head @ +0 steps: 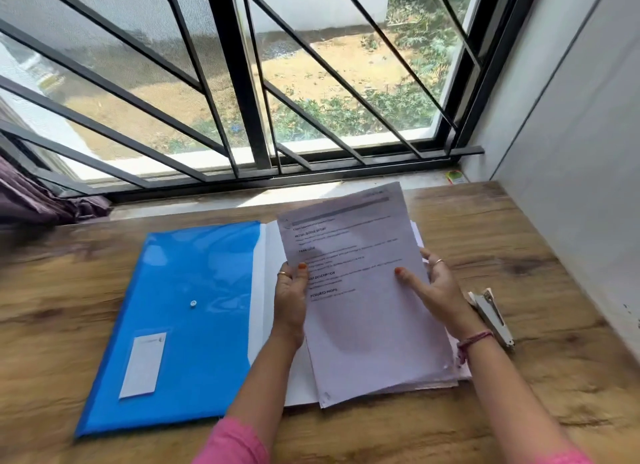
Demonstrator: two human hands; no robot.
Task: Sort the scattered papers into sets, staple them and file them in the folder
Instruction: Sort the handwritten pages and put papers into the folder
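Your left hand (290, 301) pinches the left edge of the printed sheet (363, 290), thumb on top, and your right hand (434, 290) grips its right edge, thumb laid across the text — both closed on the same page, lifted at a tilt over the paper stack (446, 377) beneath. You seem to be in the sorting step, reading the headings to decide which set this page belongs to. Next you need to square its mates under it, then reach for the stapler (491, 318) just beside your right wrist. The blue folder (180, 307) lies flat to the left on the wooden table (540, 262), touching the papers. The small print is blurred, and the sheet hides how many pages lie below.
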